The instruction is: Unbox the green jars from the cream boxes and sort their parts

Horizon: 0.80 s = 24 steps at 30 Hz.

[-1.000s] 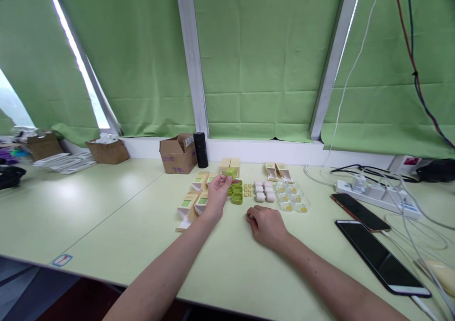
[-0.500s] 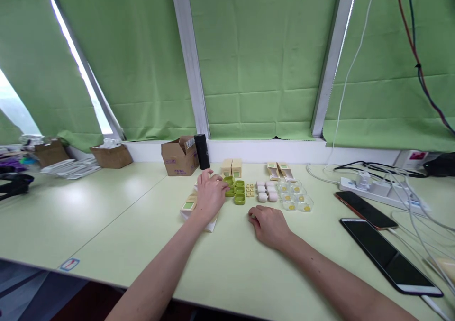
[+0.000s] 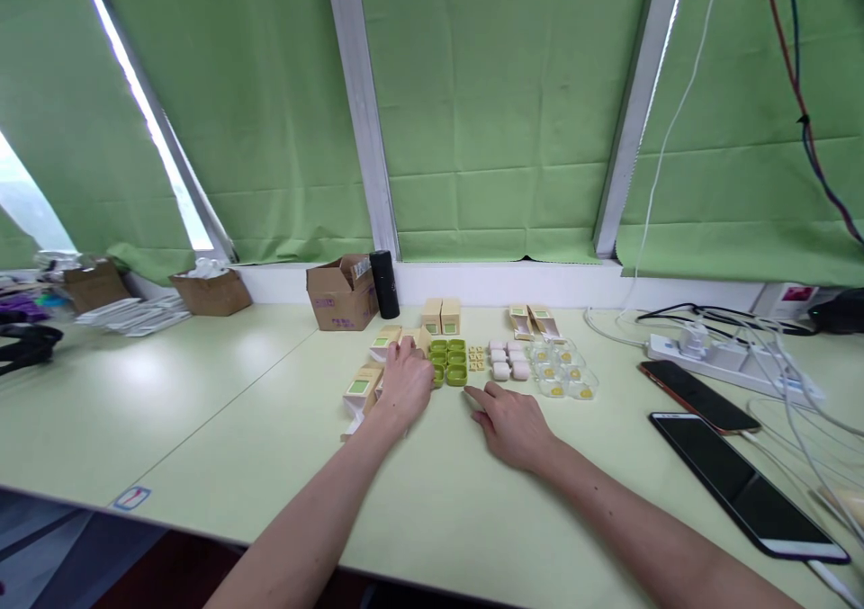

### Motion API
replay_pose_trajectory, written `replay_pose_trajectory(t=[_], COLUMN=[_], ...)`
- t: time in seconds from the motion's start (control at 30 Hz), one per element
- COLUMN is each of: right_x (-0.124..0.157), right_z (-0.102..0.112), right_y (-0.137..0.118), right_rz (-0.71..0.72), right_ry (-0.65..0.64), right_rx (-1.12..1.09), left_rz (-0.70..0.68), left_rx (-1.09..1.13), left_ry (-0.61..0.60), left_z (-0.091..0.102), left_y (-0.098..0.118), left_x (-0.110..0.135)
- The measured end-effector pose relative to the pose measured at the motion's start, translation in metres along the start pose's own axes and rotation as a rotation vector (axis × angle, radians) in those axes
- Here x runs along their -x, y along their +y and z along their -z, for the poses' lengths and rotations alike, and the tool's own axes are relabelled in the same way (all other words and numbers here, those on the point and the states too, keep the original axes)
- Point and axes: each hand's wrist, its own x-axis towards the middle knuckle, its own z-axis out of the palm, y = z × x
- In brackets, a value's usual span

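Note:
My left hand (image 3: 407, 384) reaches low over the table with bent fingers and a partly hidden thumb. It lies between small cream cartons (image 3: 363, 386) and the green square containers (image 3: 456, 359), its right side covering part of the lower-left container. I see nothing held in it, though its fingertips are hidden. My right hand (image 3: 513, 426) rests on the table in front of the containers, index finger stretched toward them and thumb apart, holding nothing. Beside the containers lie tiny yellow pieces (image 3: 476, 358), white rounded cases (image 3: 508, 361) and clear cups with yellow centres (image 3: 562, 371).
Two cream boxes (image 3: 441, 316) and two opened cartons (image 3: 535, 322) stand at the back. Behind to the left are a cardboard box (image 3: 342, 293) and a black cylinder (image 3: 384, 285). Two phones (image 3: 742, 483), a power strip (image 3: 733, 362) and loose cables lie at the right.
My left hand has shifted slightly down and its fingers bend lower, uncovering the upper green containers and cartons. My right index finger has stretched out from a curled position.

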Motion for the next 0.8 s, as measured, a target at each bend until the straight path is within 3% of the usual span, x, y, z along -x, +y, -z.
replay_pose_trajectory(t=[0.1,0.37,0.8], right_x=[0.0,-0.002,-0.005], right_z=[0.001,0.006,0.006], right_y=[0.0,-0.002,-0.003], right_rz=[-0.006,-0.014,0.005], right_ry=[-0.009,-0.089,-0.124], right_rx=[0.0,0.0,0.023], left_rz=[-0.01,0.049,0.037], left_rx=[-0.037,-0.263,-0.294], left_ry=[-0.032,-0.278,-0.274], left_z=[-0.004,0.004,0.003], left_y=[0.001,0.009,0.011], left_x=[0.0,-0.004,-0.004])
